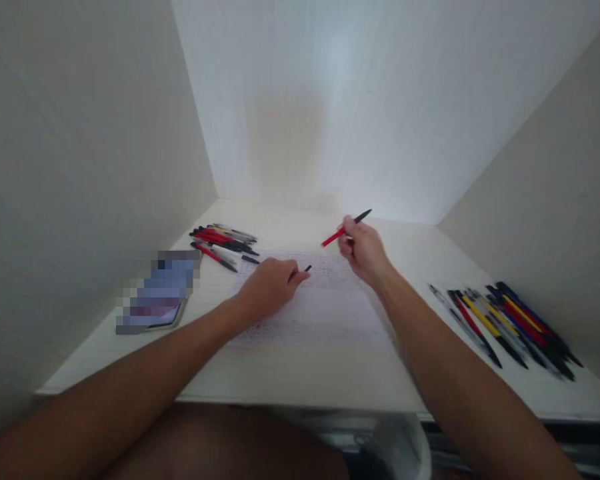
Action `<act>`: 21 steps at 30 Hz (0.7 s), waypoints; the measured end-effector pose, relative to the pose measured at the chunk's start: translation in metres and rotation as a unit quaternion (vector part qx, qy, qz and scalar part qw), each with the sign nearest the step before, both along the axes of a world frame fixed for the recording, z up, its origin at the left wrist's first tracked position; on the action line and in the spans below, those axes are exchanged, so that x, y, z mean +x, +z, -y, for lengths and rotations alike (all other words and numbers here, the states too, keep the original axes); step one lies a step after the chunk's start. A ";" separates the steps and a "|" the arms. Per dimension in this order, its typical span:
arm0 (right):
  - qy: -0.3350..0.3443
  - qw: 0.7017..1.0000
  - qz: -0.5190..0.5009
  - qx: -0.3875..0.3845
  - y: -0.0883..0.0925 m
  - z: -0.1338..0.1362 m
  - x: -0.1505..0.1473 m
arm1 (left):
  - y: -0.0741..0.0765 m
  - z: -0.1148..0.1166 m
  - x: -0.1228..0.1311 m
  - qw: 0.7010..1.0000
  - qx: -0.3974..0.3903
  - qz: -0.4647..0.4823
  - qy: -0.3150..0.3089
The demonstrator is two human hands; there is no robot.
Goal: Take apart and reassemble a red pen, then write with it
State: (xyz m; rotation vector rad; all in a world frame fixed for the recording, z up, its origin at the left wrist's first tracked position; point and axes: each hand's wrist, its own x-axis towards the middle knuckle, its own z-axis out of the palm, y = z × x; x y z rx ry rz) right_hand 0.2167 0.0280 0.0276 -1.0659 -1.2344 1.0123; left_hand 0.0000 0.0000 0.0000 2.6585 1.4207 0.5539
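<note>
Raised over the far part of the paper, my right hand (363, 250) pinches a red and black pen (364, 215), its black end pointing up and right and its red end down and left. My left hand (270, 287) rests closed on the written paper (330, 313). A short thin black piece (308, 268) sticks out past its thumb and forefinger; the rest of it is hidden in the fingers. Beyond my left wrist lies a pile of pens (223, 239) in red, black, grey and yellow. Near them a dark pen end (251, 259) shows beside my knuckles.
On the right side of the white desk (300, 380) several pens (510, 327) lie in a rough row. A phone (160, 293), partly blurred out, is at the left. Panels (300, 133) close in the back and both sides. Under the front edge stands a pale bin (410, 447).
</note>
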 end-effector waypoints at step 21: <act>0.284 0.886 0.347 -0.117 -0.002 0.011 0.022 | -0.019 -0.027 -0.008 0.974 0.039 0.221 -0.034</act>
